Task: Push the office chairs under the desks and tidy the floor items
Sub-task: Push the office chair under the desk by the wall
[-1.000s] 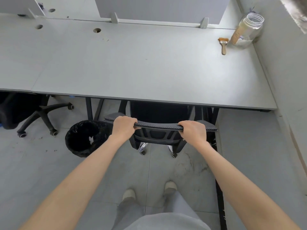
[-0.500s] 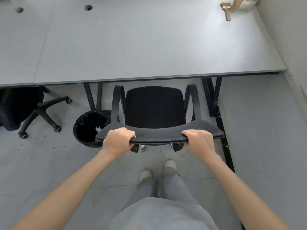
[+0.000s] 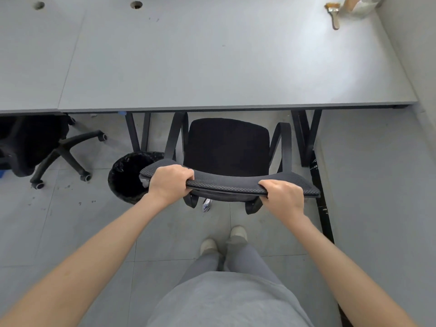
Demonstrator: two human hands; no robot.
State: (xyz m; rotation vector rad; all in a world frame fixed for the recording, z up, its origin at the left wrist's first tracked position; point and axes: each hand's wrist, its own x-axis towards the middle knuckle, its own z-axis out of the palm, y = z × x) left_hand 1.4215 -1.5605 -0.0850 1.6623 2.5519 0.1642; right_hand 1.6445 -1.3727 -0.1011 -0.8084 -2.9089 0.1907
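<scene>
A black office chair (image 3: pixel 227 147) stands in front of the grey desk (image 3: pixel 212 67), its seat mostly out from under the desk's front edge. My left hand (image 3: pixel 169 181) grips the left part of the mesh backrest top (image 3: pixel 226 185). My right hand (image 3: pixel 284 195) grips the right part of the same backrest. A second black chair (image 3: pixel 35 145) sits partly under the neighbouring desk at the left, its wheeled base sticking out. A small white and blue scrap (image 3: pixel 206 205) lies on the floor under the chair's back.
A black-lined waste bin (image 3: pixel 128 178) stands on the floor just left of the chair. Black desk legs (image 3: pixel 306 138) rise at the right and left of the chair. A paintbrush (image 3: pixel 333 13) and a jar lie at the desk's far right. A wall runs along the right.
The chair has rolled back out from under the desk, so its seat and armrests now show. Both hands have kept their grip on the backrest. The view tilted downward.
</scene>
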